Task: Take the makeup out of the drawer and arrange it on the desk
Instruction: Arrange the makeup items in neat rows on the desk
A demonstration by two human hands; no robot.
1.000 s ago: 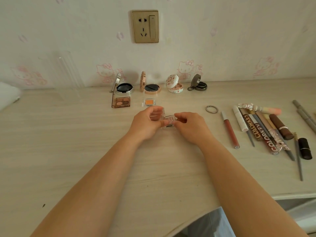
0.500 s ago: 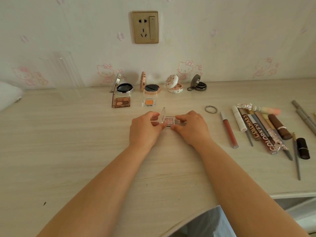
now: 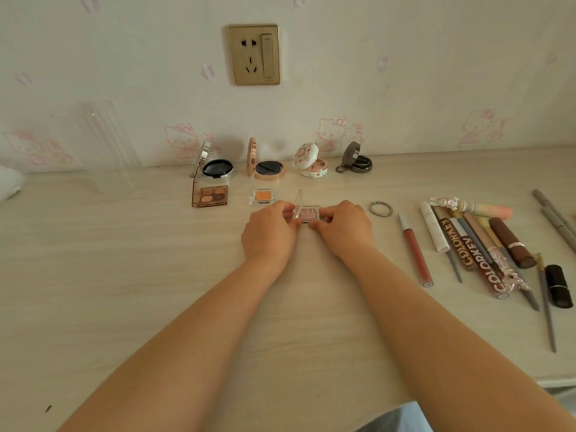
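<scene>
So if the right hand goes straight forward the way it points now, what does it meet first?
Probably the white floral compact by the wall, once the right hand passes the small pink eyeshadow case it pinches; depth is uncertain.

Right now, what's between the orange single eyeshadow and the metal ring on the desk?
Head view: the small pink glitter eyeshadow pan, clear lid up, with the left hand and right hand pinching its sides. It lies slightly nearer than the orange eyeshadow and the ring.
</scene>
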